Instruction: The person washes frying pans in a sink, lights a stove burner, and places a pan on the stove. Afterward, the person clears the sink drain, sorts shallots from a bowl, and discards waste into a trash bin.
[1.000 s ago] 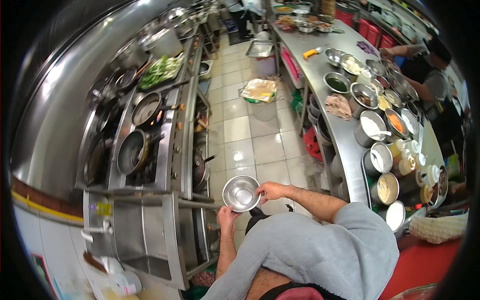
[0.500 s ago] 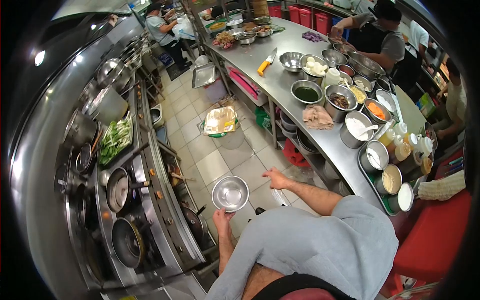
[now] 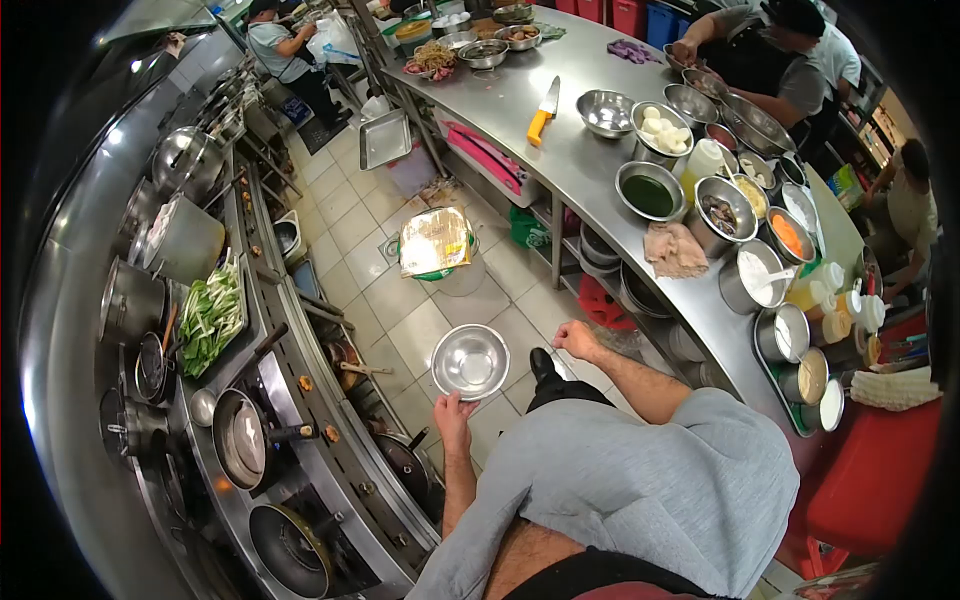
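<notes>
My left hand (image 3: 453, 418) grips the near rim of a steel bowl (image 3: 470, 362), held over the tiled floor; nothing shows inside the bowl. To its right is my right hand (image 3: 577, 341), apart from the bowl, its fingers curled in and nothing visible in them. A folded cloth (image 3: 675, 250) and a bowl of dark green liquid (image 3: 649, 191) stand on the steel counter beyond that hand. A knife with a yellow handle (image 3: 541, 122) lies farther back on the counter.
On the left, pans (image 3: 240, 438) sit on the stove (image 3: 330, 470), with a tray of leafy greens (image 3: 212, 320) behind. A cardboard-topped bin (image 3: 436, 243) stands in the aisle. Co-workers (image 3: 765, 60) stand behind the right counter; another person (image 3: 285, 55) is far back left.
My right hand has let go of the bowl's rim and moved right; its fingers have curled in. The bowl stays in my left hand. The view has turned right, away from the sink.
</notes>
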### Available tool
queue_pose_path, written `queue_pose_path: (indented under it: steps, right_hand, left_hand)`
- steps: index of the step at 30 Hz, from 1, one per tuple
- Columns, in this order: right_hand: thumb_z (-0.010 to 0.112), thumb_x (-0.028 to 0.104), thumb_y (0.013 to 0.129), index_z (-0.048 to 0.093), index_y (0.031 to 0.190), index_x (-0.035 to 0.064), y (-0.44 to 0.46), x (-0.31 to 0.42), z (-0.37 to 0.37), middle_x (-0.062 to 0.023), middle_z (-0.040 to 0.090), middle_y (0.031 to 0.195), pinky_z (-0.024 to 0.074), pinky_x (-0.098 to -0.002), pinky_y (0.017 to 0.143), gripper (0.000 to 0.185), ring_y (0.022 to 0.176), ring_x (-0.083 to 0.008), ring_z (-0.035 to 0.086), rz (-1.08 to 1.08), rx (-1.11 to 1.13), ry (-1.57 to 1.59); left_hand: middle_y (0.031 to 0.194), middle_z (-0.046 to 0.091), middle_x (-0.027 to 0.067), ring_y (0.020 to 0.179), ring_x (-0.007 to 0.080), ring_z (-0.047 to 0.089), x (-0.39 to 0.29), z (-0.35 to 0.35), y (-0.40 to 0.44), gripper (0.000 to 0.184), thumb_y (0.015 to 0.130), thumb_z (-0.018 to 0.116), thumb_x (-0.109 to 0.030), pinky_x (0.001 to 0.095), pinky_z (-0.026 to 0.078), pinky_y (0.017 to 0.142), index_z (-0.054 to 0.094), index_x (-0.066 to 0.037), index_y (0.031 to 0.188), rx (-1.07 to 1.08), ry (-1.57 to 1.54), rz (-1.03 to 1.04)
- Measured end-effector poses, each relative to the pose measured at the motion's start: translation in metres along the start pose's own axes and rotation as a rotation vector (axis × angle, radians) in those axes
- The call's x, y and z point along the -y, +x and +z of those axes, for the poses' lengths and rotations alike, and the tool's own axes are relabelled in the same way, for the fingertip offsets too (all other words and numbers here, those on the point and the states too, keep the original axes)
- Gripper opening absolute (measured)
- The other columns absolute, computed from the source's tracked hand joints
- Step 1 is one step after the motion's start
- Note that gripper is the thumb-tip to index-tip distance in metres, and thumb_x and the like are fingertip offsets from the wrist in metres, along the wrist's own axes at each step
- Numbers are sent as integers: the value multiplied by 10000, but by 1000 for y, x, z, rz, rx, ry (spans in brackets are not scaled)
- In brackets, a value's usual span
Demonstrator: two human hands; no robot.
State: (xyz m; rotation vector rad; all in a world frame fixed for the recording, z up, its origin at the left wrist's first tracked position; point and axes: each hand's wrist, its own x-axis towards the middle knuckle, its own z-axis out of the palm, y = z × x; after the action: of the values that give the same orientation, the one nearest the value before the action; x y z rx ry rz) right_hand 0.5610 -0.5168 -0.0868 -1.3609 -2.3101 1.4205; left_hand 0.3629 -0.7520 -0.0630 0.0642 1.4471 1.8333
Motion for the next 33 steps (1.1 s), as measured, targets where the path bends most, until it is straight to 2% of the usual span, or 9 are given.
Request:
queue_pose_path:
  steps: [6,8,9,11,12,16,21,24,33]
  right_hand:
    - [602,144,716,619,824,41,86,16,-12,-154,618,741,465,-356,705,151,740,-244,610,-77,-59,-60]
    - [530,46,714,554,1040,99,113,7,-26,-164,608,911,440,-404,793,332,856,-305,586,23,-54,-203]
    - [530,46,714,554,1040,99,119,9,-33,-164,608,911,440,-404,793,332,856,-305,586,23,-51,-196]
    - [482,-25,691,359,1259,197,128,7,-52,-183,492,1157,379,-457,887,622,1038,-365,490,257,114,-334]
    - [488,-54,666,187,1335,265,128,-2,-56,-192,354,1283,319,-512,928,800,1147,-408,373,147,185,-518]
    - [476,-8,684,346,1280,183,139,-2,-64,-181,455,1204,317,-399,966,640,1154,-320,400,187,150,-569]
    - [514,50,709,596,945,25,195,43,-63,-202,594,846,464,-387,678,251,776,-313,592,-216,-103,-98]
    - [545,15,731,582,956,3,225,97,-77,-122,559,713,449,-310,611,228,645,-212,558,-352,-203,93]
    - [593,26,703,579,969,1,313,192,-137,-104,552,792,438,-302,671,267,718,-219,541,-432,-373,19]
  left_hand:
    - [738,533,91,624,169,576,-12,3,54,113,836,476,-96,328,540,577,416,-21,778,-47,32,11]
    - [754,537,95,631,170,578,-30,16,70,108,835,475,-95,320,541,580,429,-1,809,-145,31,23]
    - [754,537,95,631,170,578,-36,18,77,108,835,475,-95,320,541,580,429,-1,809,-148,38,24]
    - [759,539,94,629,170,578,-46,24,98,105,835,474,-90,319,541,585,432,5,817,-172,34,39]
    - [772,543,99,652,177,586,-47,24,110,96,834,473,-83,323,540,604,432,2,819,-154,32,47]
    - [712,496,41,562,111,500,-52,36,153,98,834,476,-85,322,529,628,432,1,823,-152,71,70]
    - [704,474,14,602,80,461,-78,81,199,109,822,517,-116,261,477,581,468,-18,814,-88,133,103]
    - [765,520,43,668,101,514,-107,103,234,132,829,519,-136,259,486,621,468,-16,807,17,157,140]
    - [852,543,85,724,143,567,-174,139,330,146,829,507,-126,290,523,643,468,15,838,173,176,195]
